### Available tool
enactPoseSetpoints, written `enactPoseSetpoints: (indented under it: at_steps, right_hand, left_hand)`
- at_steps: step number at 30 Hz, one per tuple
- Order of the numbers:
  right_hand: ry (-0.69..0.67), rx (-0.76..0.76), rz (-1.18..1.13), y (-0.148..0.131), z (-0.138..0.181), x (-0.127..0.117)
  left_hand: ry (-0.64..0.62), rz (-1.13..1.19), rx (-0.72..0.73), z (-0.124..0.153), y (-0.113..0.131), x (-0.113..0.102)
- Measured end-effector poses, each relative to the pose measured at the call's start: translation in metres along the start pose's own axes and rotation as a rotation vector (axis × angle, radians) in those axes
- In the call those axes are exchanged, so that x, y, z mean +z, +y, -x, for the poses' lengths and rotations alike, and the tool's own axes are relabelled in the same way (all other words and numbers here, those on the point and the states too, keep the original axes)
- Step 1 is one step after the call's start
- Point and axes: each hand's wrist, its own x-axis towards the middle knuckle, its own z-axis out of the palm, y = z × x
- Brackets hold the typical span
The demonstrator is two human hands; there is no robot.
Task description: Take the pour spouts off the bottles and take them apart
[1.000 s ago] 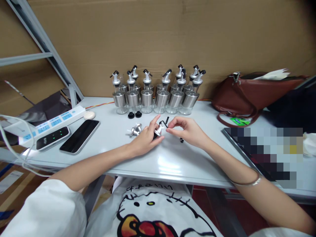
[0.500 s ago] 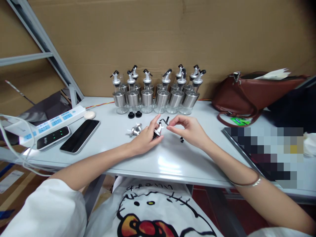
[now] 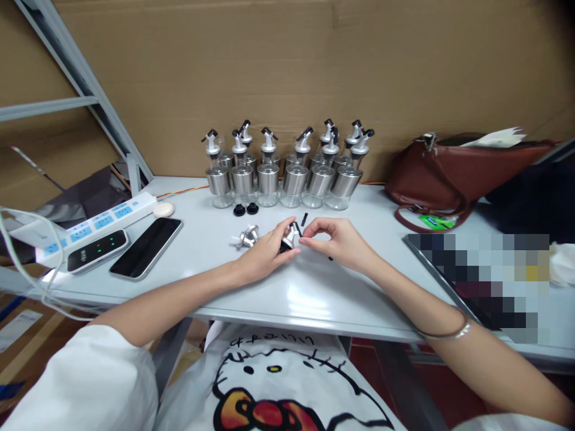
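Observation:
My left hand (image 3: 263, 252) is closed around a silver bottle pourer (image 3: 289, 238) with a black base, its spout pointing up and away. Thumb and forefinger of my right hand (image 3: 341, 240) pinch the near end of a small black lever cap (image 3: 297, 229), which sits against the spout's tip. Whether the cap is fixed there, I cannot tell. Just beyond the fingers lies a loose black lever piece (image 3: 305, 219). More silver pourer parts (image 3: 247, 237) rest left of my left hand. A tiny black part (image 3: 330, 258) shows partly beneath my right hand.
Several glass-and-steel bottles (image 3: 268, 179) with pourers stand along the back. Two black stoppers (image 3: 239, 210) lie before them. A phone (image 3: 146, 248), a power strip (image 3: 105, 221) and a white cable are on the left; a brown bag (image 3: 431, 179) is on the right.
My right hand has moved slightly left and nearer, bringing the black lever cap from just beyond the spout onto its tip. My left hand stays nearly in place with the pourer.

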Motion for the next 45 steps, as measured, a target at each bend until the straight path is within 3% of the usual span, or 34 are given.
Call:
enactPoseSetpoints:
  at_steps: [11, 26, 33, 40, 45]
  right_hand:
    - [-0.043, 0.017, -0.095, 0.001, -0.001, -0.001]
    - [-0.112, 0.209, -0.333, -0.011, -0.003, -0.004]
    - [-0.262, 0.192, -0.406, -0.011, 0.000, -0.006]
    - [-0.470, 0.168, -0.701, -0.002, 0.001, -0.011]
    - [-0.488, 0.198, -0.711, 0.002, 0.000, -0.010]
  left_hand:
    - [0.016, -0.071, 0.057, -0.001, -0.001, -0.001]
    - [0.000, 0.013, -0.022, 0.000, 0.001, -0.001]
    - [-0.003, 0.019, 0.028, 0.002, 0.000, -0.001]
    - [0.026, 0.082, 0.230, 0.003, -0.003, -0.001]
    - [-0.029, 0.028, 0.237, 0.006, 0.001, -0.003]
